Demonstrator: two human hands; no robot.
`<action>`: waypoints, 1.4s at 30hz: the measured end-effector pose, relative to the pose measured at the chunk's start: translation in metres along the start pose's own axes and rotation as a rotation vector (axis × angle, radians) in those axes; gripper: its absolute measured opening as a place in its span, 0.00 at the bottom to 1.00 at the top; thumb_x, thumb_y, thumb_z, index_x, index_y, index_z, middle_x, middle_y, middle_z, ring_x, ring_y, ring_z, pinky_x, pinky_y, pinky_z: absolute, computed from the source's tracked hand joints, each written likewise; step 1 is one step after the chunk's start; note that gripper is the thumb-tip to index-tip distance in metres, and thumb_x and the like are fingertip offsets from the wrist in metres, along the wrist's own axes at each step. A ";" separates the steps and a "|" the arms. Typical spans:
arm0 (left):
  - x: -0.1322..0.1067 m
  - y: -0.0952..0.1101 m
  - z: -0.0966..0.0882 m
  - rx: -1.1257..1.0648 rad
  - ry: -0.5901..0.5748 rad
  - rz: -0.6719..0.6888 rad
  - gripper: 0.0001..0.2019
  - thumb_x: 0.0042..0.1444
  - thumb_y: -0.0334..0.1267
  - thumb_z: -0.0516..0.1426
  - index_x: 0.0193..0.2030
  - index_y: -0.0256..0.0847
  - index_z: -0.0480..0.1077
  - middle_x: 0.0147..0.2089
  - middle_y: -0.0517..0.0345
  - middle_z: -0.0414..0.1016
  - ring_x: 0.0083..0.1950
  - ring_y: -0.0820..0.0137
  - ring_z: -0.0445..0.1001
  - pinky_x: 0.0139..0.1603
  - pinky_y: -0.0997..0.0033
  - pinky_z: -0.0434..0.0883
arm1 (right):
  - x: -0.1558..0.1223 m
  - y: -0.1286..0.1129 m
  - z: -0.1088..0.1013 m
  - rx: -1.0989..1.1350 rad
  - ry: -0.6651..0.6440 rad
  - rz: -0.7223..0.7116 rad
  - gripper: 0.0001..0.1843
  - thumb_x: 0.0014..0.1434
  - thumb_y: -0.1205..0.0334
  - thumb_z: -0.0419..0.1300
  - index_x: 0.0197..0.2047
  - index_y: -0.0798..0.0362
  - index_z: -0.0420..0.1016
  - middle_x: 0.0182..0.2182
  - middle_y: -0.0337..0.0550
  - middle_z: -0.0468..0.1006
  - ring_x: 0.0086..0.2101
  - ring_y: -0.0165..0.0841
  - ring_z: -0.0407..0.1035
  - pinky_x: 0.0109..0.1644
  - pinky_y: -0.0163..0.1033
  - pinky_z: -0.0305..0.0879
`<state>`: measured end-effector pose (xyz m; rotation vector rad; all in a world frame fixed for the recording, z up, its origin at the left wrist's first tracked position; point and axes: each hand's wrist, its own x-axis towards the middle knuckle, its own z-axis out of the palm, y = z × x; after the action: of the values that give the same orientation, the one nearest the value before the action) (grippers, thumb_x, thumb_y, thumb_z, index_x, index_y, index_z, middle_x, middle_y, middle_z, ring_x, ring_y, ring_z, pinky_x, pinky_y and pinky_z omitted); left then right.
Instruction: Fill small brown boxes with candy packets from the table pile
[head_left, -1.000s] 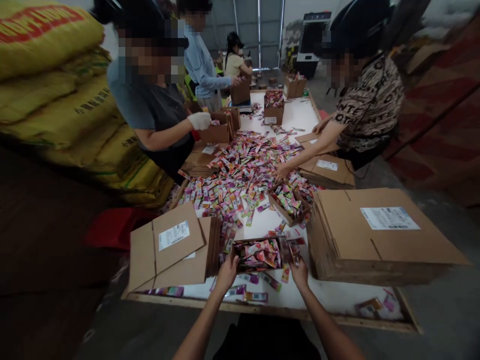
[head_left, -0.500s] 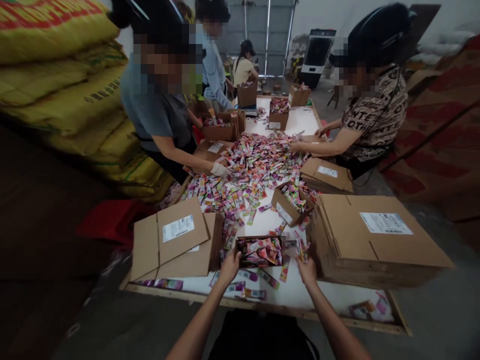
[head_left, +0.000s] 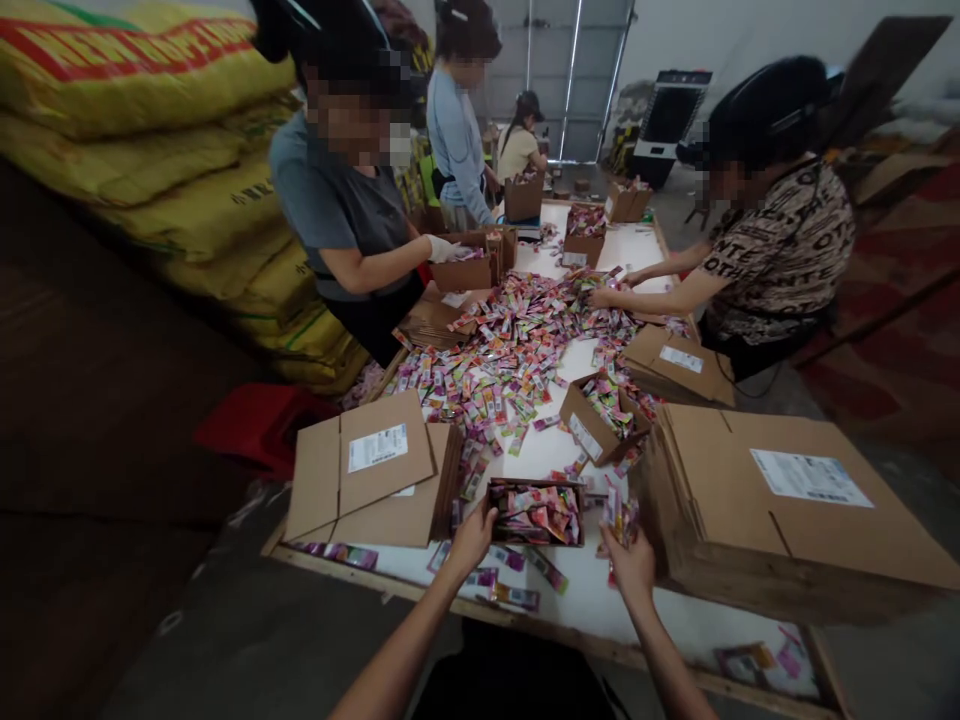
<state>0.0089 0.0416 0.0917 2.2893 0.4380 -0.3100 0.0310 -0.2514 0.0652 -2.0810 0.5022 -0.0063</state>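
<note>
My left hand (head_left: 472,537) grips the left edge of a small brown carton (head_left: 581,522) at the table's near side. Small pink and purple candy packets (head_left: 537,512) fill the carton. Just right of it, my right hand (head_left: 631,562) is closed on a few upright packets (head_left: 619,518). Its fingertips are partly hidden by them. Beyond, a tilted carton (head_left: 583,428) holds more packets, and a wide heap of loose packets (head_left: 510,350) spreads over the white table (head_left: 525,460).
Flattened cartons are stacked at left (head_left: 315,490) and right (head_left: 720,480). A person in a grey top (head_left: 337,210) stands left with a gloved hand at another carton (head_left: 469,275); a person in a patterned shirt (head_left: 787,240) reaches into the heap. Yellow sacks (head_left: 187,190) rise behind.
The view has shifted, moving the scene rightward. My left hand stays on the carton; my right hand still holds packets near it. The left co-worker's gloved hand moved from the heap to a carton.
</note>
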 end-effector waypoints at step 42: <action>0.023 0.074 -0.002 0.570 -0.349 0.469 0.32 0.59 0.53 0.58 0.69 0.47 0.64 0.69 0.35 0.66 0.64 0.41 0.71 0.61 0.41 0.69 | 0.035 -0.032 0.027 0.263 -0.088 -0.054 0.35 0.51 0.30 0.53 0.39 0.55 0.79 0.38 0.59 0.83 0.44 0.48 0.75 0.50 0.50 0.71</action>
<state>0.0593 0.0006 0.1334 2.7126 -0.4179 -0.6398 0.0800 -0.2275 0.0703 -1.8281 0.3701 -0.0113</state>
